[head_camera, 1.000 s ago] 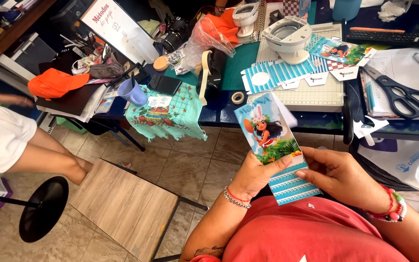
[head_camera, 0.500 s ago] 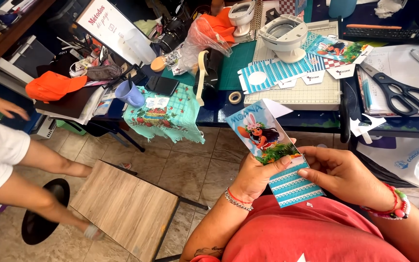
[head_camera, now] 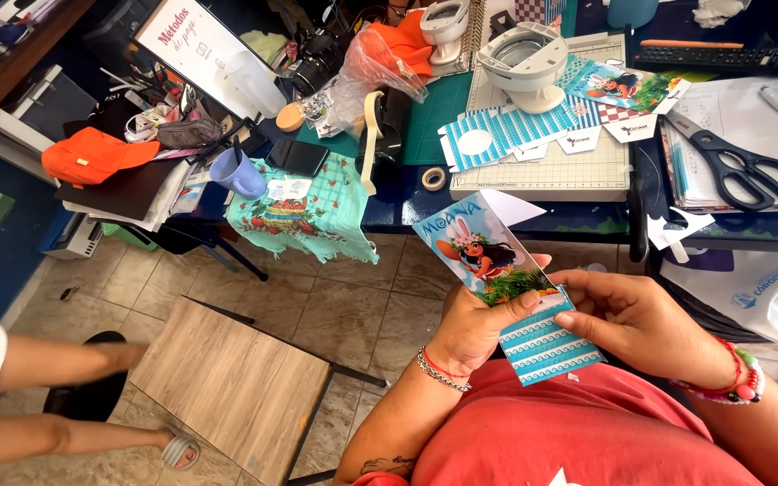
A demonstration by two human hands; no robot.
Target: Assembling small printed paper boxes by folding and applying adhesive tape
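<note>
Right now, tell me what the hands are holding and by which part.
Both hands hold one printed card cut-out. The left hand grips its left edge, thumb across the picture; the right hand pinches the right edge near the striped lower part with its fingers.

Head camera — looks steeply down, close over lap.

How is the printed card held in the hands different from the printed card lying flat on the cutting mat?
The held card is lifted above the floor, tilted, gripped by the left hand and right hand; the mat card lies flat and untouched. The held card shows a cartoon figure; the mat card shows stripes and a white oval. Both carry blue-and-white patterns.
</note>
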